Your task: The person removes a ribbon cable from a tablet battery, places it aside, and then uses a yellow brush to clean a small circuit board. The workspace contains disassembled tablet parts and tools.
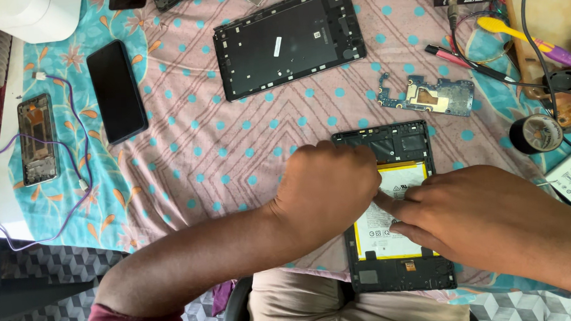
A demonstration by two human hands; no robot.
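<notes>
The fingers (387,204) of the right hand (470,203) are laid flat and stretched out on the white, yellow-edged battery (383,230), nothing being gripped by them. The left hand (329,184) is curled into a loose fist just beside them, its fingers hidden beneath the knuckles, so whether anything is pinched cannot be told. The battery is seated in an opened tablet frame (396,275), black and rectangular, which lies at the near edge of the worktop (233,163), partly covered by both hands. Both forearms are brought in from below, the left one crossing from the lower left. Just beyond the frame a small blue circuit board (429,96) is seen, and farther off a second dark tablet shell (289,40). A roll of black tape (535,134) stands to the right. To the left lie a glossy black phone (116,91) and a stripped phone frame (37,139) ringed by a purple cable (74,113). The worktop is covered by a soft dotted cloth.
</notes>
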